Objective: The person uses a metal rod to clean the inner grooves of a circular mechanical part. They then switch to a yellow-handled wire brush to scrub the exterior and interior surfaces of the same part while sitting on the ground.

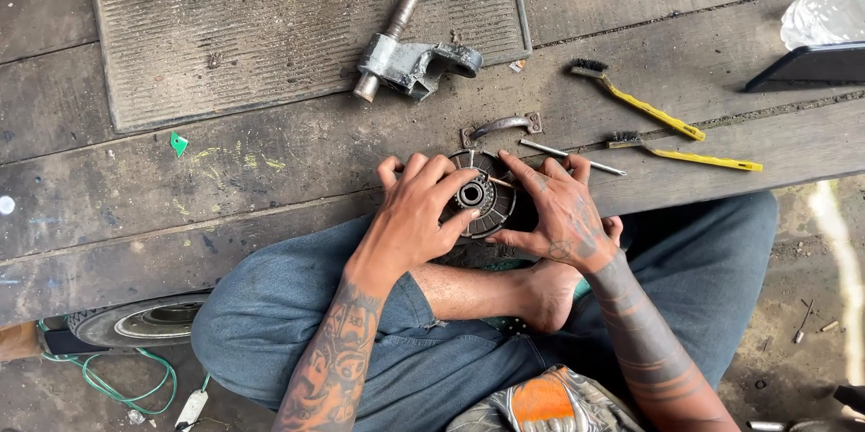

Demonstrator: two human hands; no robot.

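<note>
A round dark metal disc with radial fins and a bearing hub in its middle [476,194] rests at the edge of a worn wooden platform, above my crossed legs. My left hand [416,214] curls over the disc's left side, fingers on its rim. My right hand [559,211] grips the right side, index finger reaching along the top edge. Both hands hold the disc together.
A grey metal bracket with a shaft [407,55] lies on a ribbed rubber mat [270,27]. Two yellow-handled wire brushes [636,100] [687,153], a thin metal rod [571,157] and a metal drawer handle [502,127] lie nearby. A dark tablet [806,67] sits far right; a wheel [144,322] below left.
</note>
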